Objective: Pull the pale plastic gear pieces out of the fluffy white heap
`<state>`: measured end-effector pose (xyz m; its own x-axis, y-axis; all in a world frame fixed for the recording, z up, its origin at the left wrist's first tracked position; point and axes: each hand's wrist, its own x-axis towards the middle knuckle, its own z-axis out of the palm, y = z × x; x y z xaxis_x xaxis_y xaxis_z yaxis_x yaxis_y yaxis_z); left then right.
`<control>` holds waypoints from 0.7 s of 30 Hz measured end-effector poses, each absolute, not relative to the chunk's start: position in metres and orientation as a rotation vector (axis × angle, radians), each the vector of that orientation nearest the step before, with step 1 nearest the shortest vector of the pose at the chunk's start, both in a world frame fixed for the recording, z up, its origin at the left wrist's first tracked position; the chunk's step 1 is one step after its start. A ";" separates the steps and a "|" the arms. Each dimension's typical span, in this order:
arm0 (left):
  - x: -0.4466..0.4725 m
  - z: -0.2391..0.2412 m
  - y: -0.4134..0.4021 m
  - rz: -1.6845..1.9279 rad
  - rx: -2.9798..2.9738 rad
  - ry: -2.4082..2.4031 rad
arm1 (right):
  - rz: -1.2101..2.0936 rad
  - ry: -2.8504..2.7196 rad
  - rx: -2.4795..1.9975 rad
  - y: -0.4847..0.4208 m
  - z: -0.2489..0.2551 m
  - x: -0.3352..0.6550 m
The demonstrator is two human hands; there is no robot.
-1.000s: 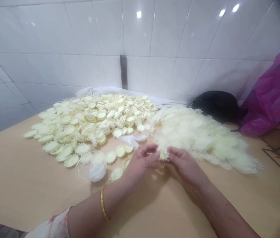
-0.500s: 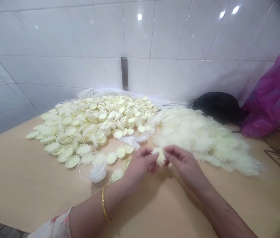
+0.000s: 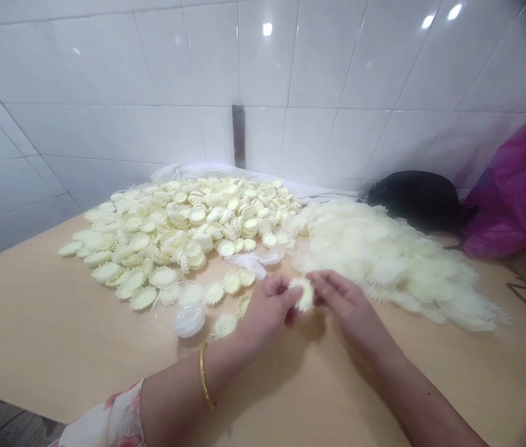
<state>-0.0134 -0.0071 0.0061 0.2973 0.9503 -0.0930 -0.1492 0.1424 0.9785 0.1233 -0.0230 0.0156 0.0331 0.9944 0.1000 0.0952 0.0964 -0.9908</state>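
Note:
Between my left hand and my right hand is a small cream fringed disc, pinched at its edges by the fingertips of both. A large heap of cream toothed discs lies beyond my left hand, and several loose ones spill toward it, the closest being a single disc. Past my right hand spreads a flatter pile of soft, fringed cream discs. A gold bangle circles my left wrist.
A transparent plastic cup lies on the light wooden table, with white cloth near the heap. A black bag and a magenta plastic bag stand against the white tiled wall.
The small disc has turned between my fingers and sits slightly further right. The whole view has shifted slightly, so the table items appear further right.

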 end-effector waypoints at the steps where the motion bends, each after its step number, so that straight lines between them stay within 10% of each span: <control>1: -0.013 0.007 -0.008 0.986 1.125 0.926 | 1.126 -1.251 -1.188 -0.022 0.014 0.125; 21: -0.011 0.008 -0.010 0.941 0.819 0.750 | 1.531 -1.163 -0.904 -0.021 0.011 0.127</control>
<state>-0.0115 -0.0105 0.0079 0.3954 0.8987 -0.1899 -0.3857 0.3501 0.8536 0.1270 -0.0212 0.0111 -0.2496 0.9683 -0.0028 -0.2575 -0.0692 -0.9638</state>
